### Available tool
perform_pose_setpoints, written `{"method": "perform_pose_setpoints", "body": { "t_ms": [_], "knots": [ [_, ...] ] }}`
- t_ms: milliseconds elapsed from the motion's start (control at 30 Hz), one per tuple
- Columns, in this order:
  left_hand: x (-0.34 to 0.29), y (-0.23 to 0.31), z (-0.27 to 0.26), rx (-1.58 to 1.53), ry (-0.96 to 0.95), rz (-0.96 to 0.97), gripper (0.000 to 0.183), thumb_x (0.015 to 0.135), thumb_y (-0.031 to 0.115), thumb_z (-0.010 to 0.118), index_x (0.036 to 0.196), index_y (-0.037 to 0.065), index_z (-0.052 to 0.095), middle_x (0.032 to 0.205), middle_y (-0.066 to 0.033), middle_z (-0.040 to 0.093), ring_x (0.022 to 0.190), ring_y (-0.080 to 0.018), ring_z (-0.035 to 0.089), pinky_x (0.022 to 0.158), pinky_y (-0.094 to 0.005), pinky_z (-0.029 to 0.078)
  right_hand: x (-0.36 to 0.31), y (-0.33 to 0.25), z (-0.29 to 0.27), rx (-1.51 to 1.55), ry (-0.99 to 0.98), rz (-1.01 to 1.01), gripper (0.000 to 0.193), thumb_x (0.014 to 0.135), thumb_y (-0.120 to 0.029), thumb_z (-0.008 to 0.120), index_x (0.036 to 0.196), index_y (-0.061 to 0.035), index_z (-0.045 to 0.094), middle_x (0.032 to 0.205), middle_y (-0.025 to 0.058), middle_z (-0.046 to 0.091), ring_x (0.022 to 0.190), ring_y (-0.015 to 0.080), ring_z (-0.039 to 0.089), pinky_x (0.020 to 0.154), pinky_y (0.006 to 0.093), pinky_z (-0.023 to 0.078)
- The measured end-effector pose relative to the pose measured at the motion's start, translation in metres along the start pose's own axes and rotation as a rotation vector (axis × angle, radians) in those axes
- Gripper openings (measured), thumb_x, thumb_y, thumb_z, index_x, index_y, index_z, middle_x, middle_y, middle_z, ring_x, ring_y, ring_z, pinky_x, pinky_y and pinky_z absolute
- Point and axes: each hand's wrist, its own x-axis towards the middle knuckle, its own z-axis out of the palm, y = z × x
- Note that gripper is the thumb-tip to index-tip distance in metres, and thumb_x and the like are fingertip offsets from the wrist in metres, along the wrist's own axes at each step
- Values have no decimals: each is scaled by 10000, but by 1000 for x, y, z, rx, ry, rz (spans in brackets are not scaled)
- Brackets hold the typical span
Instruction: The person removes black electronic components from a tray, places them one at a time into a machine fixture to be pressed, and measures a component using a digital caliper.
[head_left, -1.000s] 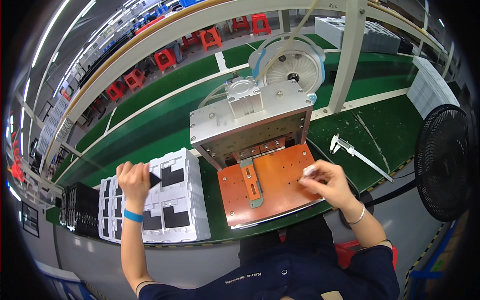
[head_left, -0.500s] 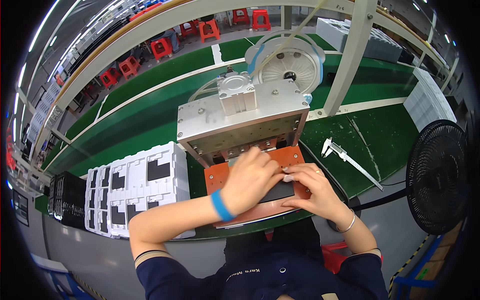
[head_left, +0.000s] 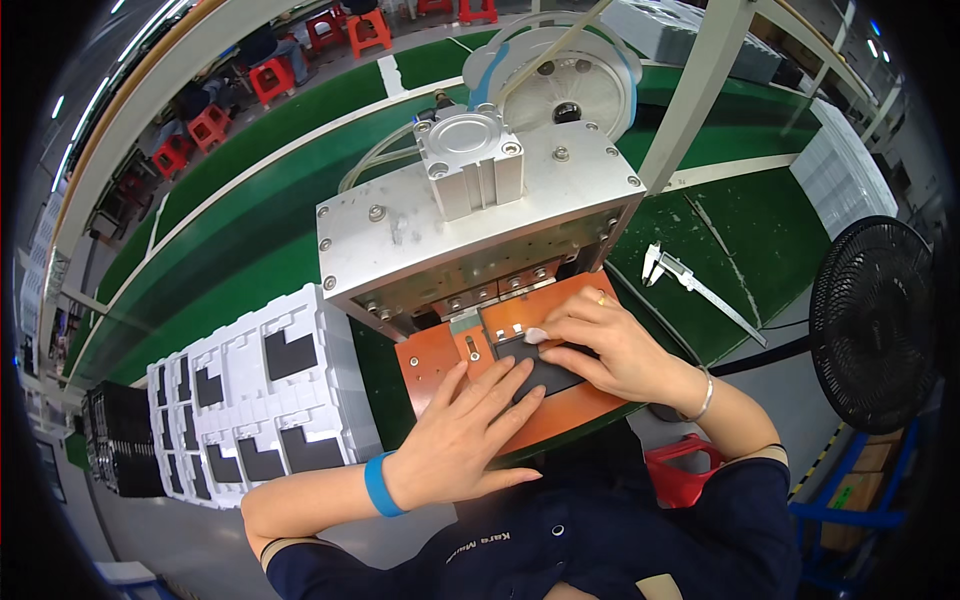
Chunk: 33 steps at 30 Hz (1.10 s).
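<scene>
Black sheet [head_left: 552, 378] lies on the orange plate [head_left: 422, 374], at two o'clock from the left hand [head_left: 450, 442], whose splayed fingertips rest on it, grip spread, clasping nothing; the right hand [head_left: 612, 352] pinches a small white piece [head_left: 535, 336] at the sheet's twelve o'clock.

Workroom surroundings. Green bench top [head_left: 775, 215] extending beyond and to the right of the fingers [head_left: 505, 385]; pale upright post [head_left: 700, 85] rising beyond them, rightward. Far beyond, to their left: row of red stools [head_left: 270, 78] and, higher, ceiling lights [head_left: 57, 106]. Well right of them: black fan [head_left: 868, 330]. Nearer the wearer: grey floor [head_left: 200, 540], left; red seat [head_left: 685, 470], right.
</scene>
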Motion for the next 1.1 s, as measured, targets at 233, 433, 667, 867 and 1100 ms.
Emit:
{"method": "perform_pose_setpoints", "body": {
  "t_ms": [233,433,667,867,1100],
  "knots": [
    [-3,-11,11,-49,63,60,723,817,550,647,1347,77,508,1435,-174,429,1310,-312,435,1066,-546,299,16,-10,12,-414,-7,-81,307,741,-111,671,1044,-159,679,928,19,516,875,230,501,746,357,416],
    [-4,-12,12,-45,61,35,689,837,540,625,1349,93,512,1432,-154,449,1312,-282,437,1070,-521,301,23,-12,18,-589,30,-136,289,755,-133,660,1042,-164,681,1027,17,555,899,210,499,774,356,388],
    [-3,-11,13,-10,46,32,682,836,546,623,1344,103,521,1430,-143,456,1318,-271,433,1077,-511,289,18,-3,17,-509,23,-173,282,755,-157,679,1037,-152,672,1086,27,569,954,214,495,808,341,389],
    [-3,-10,13,-4,53,36,675,833,543,629,1337,105,530,1409,-138,475,1301,-268,452,1076,-514,289,21,-8,19,-457,174,-109,287,739,-114,696,1023,-99,657,1099,29,592,985,227,533,788,350,434],
    [-2,-12,12,-8,50,31,662,837,534,625,1334,108,528,1399,-136,484,1287,-261,464,1081,-511,284,16,-4,17,-351,113,-172,217,728,-94,680,936,-55,631,985,40,653,996,213,598,825,349,467]
  ]
}}
